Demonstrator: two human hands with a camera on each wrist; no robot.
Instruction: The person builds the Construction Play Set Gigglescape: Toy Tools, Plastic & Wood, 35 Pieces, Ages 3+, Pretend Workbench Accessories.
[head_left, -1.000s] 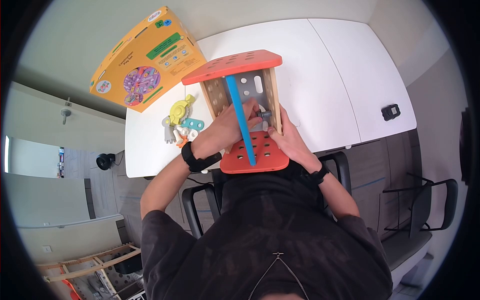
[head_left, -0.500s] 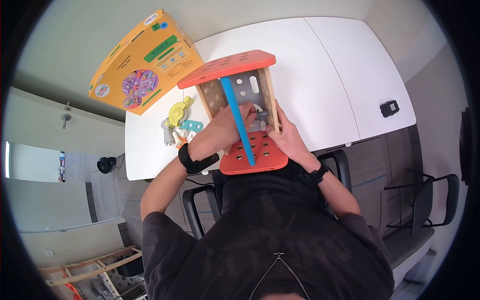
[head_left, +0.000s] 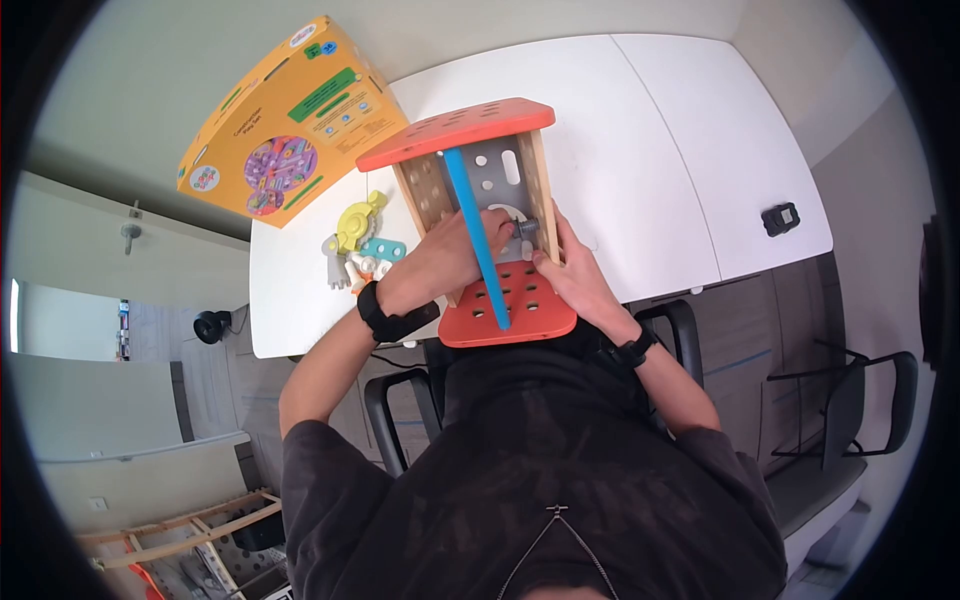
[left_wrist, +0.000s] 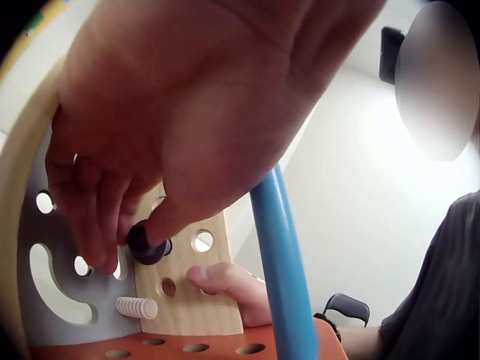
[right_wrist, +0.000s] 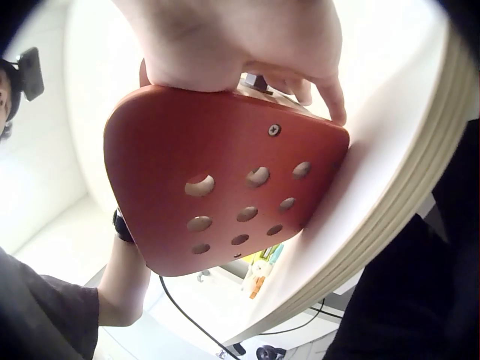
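A toy toolbox with red end panels [head_left: 460, 130], wooden sides [head_left: 541, 190], a grey perforated panel [head_left: 490, 170] and a blue rod [head_left: 470, 210] stands tilted at the table's near edge. My left hand [head_left: 450, 257] reaches inside, behind the rod. Its thumb and fingers pinch a dark grey toy bolt [left_wrist: 148, 244] at a hole in the right wooden side. Below the bolt, a white threaded screw [left_wrist: 137, 307] sticks out of the grey panel. My right hand [head_left: 580, 285] grips that wooden side, thumb inside and fingers outside.
Left of the toolbox lie several toy pieces, including a yellow-green one [head_left: 355, 225] and a teal strip [head_left: 383, 249]. An orange-yellow box [head_left: 290, 130] stands behind them. A small black device [head_left: 780, 219] sits at the right of the white table [head_left: 640, 130].
Relative to the view, the toolbox has shifted slightly left from a second ago. My left fingers have changed position a little at the bolt. The right hand keeps its grip.
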